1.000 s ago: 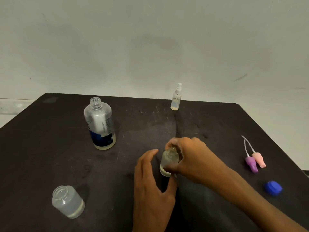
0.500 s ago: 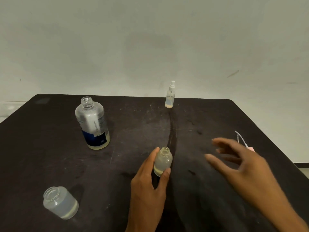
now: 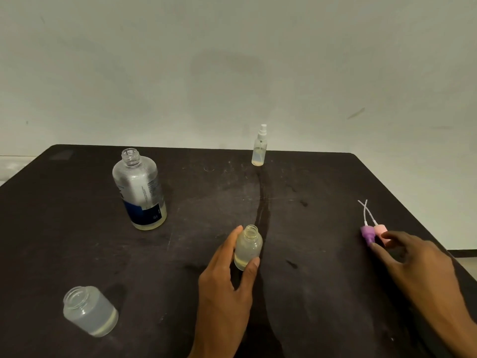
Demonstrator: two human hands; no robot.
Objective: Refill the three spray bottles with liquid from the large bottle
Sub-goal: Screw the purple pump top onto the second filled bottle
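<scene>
My left hand (image 3: pixel 224 288) grips a small uncapped clear bottle (image 3: pixel 247 248) standing upright near the table's middle, with a little yellowish liquid at its bottom. My right hand (image 3: pixel 415 264) rests on the table at the right, fingertips touching the purple spray head (image 3: pixel 367 233) and the pink spray head (image 3: pixel 380 229), which lie side by side with thin tubes pointing away. The large open bottle (image 3: pixel 140 191) with a blue label stands at the left. A wider uncapped bottle (image 3: pixel 89 310) stands at the front left. A capped spray bottle (image 3: pixel 259 148) stands at the far edge.
The dark table (image 3: pixel 64 228) has a wet streak running from the far spray bottle towards me. A plain pale wall rises behind it. The table's right edge is close beside my right hand.
My right hand let go of the small bottle's neck and moved right to the two spray heads. My left hand closed around the small bottle. The blue cap is now hidden.
</scene>
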